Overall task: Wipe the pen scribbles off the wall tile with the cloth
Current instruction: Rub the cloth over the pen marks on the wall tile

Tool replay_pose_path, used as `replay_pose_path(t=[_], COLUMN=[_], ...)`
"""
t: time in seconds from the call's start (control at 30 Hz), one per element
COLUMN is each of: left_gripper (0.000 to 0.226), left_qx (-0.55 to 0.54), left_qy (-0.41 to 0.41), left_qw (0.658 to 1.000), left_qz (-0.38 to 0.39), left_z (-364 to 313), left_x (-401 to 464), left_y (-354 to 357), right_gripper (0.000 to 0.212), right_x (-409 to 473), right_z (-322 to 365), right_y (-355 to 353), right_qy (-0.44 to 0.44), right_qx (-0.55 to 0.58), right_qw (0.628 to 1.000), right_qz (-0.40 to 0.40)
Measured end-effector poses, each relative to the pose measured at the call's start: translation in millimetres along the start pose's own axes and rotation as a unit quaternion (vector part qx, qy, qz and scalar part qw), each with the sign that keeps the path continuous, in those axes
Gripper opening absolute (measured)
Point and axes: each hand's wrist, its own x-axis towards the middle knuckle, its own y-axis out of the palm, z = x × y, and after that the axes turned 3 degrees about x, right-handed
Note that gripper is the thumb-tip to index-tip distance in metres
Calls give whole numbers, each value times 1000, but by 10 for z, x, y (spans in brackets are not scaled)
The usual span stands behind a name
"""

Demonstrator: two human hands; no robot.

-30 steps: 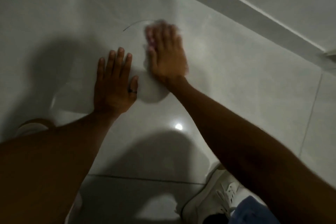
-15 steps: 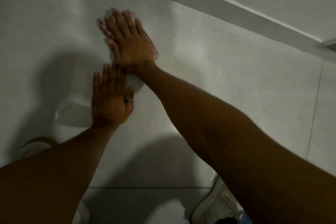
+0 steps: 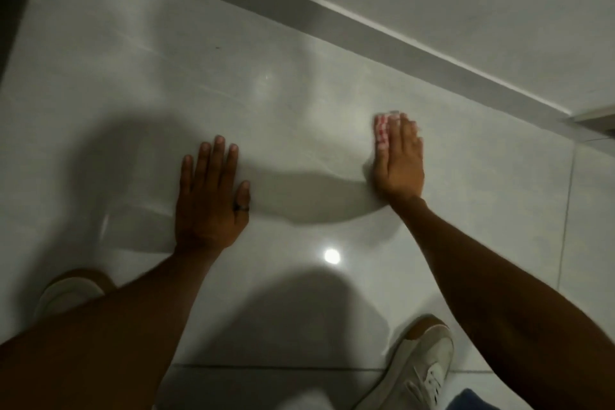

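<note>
A large glossy grey-white tile [image 3: 299,103] fills the view. My right hand [image 3: 399,160] lies flat on it at the right, pressing a red-and-white checked cloth [image 3: 382,131] that peeks out by the fingertips. My left hand [image 3: 211,196] rests palm down on the tile at the centre left, fingers spread, a dark ring on the thumb, holding nothing. A tiny dark speck [image 3: 218,47] shows on the tile at the upper left; I see no clear pen lines.
A grey skirting strip [image 3: 366,23] runs diagonally above the tile. Grout lines [image 3: 565,210] bound the tile at the right and bottom. White shoes sit at the lower left [image 3: 66,293] and lower right [image 3: 419,366]. A lamp glare [image 3: 331,256] reflects between the arms.
My right hand has swept the cloth from above my left hand far over to the right. My left hand stays planted flat on the tile.
</note>
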Motion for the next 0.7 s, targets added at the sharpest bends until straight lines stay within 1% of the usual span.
replay_pose_path(t=[0.07, 0.1, 0.17, 0.2, 0.37, 0.47, 0.57, 0.63, 0.7], left_gripper=[66, 67, 67, 67, 67, 68, 67, 67, 68], left_qx=[2, 4, 3, 1, 9, 14, 14, 18, 19], left_qy=[-4, -6, -9, -9, -5, 2, 7, 6, 4], left_qw=[1000, 1000, 1000, 1000, 1000, 1000, 1000, 1000, 999], left_qz=[2, 5, 8, 9, 8, 14, 12, 25, 40], left_z=[-11, -15, -10, -8, -5, 22, 44, 29, 31], left_x=[2, 7, 11, 7, -6, -13, -32, -21, 7], left_y=[2, 6, 1, -2, 15, 22, 31, 19, 7], right_gripper=[65, 66, 67, 67, 66, 65, 66, 66, 63], right_x=[108, 195, 380, 467, 718, 653, 284, -135, -494], right_z=[83, 210, 528, 695, 1628, 1984, 1916, 1672, 1298], right_y=[-2, 12, 21, 31, 161, 303, 424, 488, 490], right_qy=[95, 128, 154, 144, 14, -109, -232, -298, -342], right_qx=[17, 27, 36, 32, 21, 19, 0, -17, -4], right_qw=[995, 991, 987, 989, 1000, 994, 972, 953, 938], right_qz=[-11, -17, -19, -19, -3, -1, 25, 43, 47])
